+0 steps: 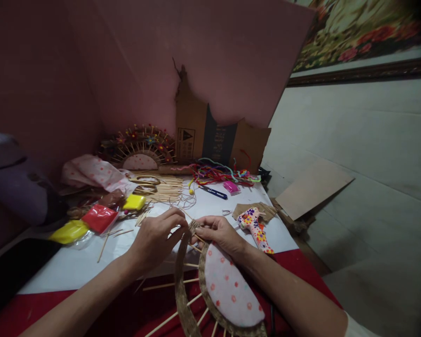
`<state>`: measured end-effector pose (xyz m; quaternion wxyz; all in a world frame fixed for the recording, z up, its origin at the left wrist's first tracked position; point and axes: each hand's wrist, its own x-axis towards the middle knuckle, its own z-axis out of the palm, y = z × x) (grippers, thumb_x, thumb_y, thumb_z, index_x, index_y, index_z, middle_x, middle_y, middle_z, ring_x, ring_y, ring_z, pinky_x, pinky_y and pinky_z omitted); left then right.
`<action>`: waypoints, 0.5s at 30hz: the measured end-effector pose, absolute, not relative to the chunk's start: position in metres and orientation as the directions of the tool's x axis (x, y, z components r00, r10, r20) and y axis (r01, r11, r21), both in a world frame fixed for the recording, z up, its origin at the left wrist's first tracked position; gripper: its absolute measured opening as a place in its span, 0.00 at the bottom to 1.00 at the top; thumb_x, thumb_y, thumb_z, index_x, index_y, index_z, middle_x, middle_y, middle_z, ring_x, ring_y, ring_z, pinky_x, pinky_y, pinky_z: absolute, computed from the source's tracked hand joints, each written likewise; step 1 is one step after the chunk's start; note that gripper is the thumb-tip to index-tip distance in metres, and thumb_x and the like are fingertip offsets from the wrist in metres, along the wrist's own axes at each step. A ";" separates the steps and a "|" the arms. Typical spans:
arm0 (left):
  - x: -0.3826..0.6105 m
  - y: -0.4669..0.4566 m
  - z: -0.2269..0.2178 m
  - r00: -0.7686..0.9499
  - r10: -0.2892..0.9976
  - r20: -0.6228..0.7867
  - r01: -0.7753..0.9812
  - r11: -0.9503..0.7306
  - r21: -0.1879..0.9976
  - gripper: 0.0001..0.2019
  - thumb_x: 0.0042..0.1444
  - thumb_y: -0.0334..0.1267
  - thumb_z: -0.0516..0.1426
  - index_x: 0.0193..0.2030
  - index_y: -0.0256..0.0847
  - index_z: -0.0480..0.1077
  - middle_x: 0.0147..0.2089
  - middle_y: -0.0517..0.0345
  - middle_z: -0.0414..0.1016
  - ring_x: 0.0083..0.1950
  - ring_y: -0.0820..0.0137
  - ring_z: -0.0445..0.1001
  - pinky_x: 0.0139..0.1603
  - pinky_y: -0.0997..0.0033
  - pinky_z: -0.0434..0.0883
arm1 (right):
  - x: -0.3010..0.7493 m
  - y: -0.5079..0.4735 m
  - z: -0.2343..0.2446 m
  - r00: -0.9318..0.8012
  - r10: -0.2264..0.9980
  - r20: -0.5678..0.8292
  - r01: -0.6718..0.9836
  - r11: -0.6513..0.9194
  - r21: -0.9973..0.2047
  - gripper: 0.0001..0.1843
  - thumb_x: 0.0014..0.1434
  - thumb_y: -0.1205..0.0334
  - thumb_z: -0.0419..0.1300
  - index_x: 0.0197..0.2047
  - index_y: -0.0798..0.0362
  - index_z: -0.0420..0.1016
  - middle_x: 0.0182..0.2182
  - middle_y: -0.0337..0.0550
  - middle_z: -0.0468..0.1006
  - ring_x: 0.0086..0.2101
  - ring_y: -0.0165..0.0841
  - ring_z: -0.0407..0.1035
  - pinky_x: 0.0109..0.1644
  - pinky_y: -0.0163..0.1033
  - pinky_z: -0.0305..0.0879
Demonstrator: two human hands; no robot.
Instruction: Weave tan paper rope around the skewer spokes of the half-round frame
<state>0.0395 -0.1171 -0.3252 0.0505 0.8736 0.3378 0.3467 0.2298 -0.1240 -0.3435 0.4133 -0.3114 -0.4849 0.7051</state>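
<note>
Pink board [203, 56] stands behind everything. White sheet [73, 267] covers the table, with red cloth [28, 309] under its near edge.

Cardboard box [224, 140] leans at the back against the board. Top is torn, can't tell what's inside.

Half-round frame [228, 285] is right in front of me at the near edge, partly on the red cloth. Dotted fabric centre, woven twine band [180, 281] arcing round it, thin spokes [168, 284] running out through the band.

Left hand [156, 238]: fingers curled in, tips pinching at the top of the twine band. Right hand [219, 234]: also closed down, thumb and fingers gripping the same top end from the other side. The two hands are almost touching there.

Second frame [140, 150], decorated with small flowers, stands at the back left of the box.

Loose pile of sticks [168, 187] lies mid-table, and coloured cords [217, 171] are heaped by the box.

Clear packets left of my hands, each with one lump inside: red packet [100, 217], yellow packet [70, 230] beside it, a smaller yellow one [134, 202] just behind. A small pink packet [230, 187] sits near the cords.

Flower-patterned glue gun [254, 227] lies just right of my right hand.

Scissors [145, 183] lie on the sticks. Blue pen [214, 192] lies next to the pink packet.
</note>
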 end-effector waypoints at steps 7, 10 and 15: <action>0.040 -0.117 -0.325 0.517 0.625 0.585 0.548 -0.767 0.334 0.05 0.56 0.31 0.53 0.32 0.40 0.69 0.34 0.59 0.71 0.31 0.76 0.69 0.29 0.77 0.64 | 0.231 -0.123 -0.344 -0.463 0.886 -0.039 -0.257 -0.176 -0.950 0.16 0.46 0.58 0.65 0.36 0.60 0.75 0.25 0.42 0.78 0.23 0.24 0.68 0.29 0.31 0.61; 0.039 -0.118 -0.324 0.485 0.619 0.618 0.602 -0.749 0.277 0.05 0.56 0.33 0.54 0.32 0.40 0.71 0.35 0.58 0.71 0.29 0.76 0.69 0.27 0.78 0.63 | 0.231 -0.123 -0.344 -0.455 0.890 -0.041 -0.267 -0.180 -0.947 0.16 0.46 0.58 0.66 0.36 0.60 0.75 0.25 0.42 0.78 0.23 0.24 0.67 0.29 0.31 0.60; 0.036 -0.119 -0.322 0.496 0.576 0.650 0.657 -0.738 0.153 0.06 0.56 0.34 0.54 0.32 0.40 0.72 0.31 0.58 0.71 0.29 0.75 0.70 0.28 0.76 0.64 | 0.233 -0.121 -0.344 -0.429 0.903 0.008 -0.279 -0.124 -0.952 0.16 0.47 0.58 0.65 0.37 0.60 0.75 0.25 0.44 0.78 0.24 0.25 0.67 0.29 0.31 0.59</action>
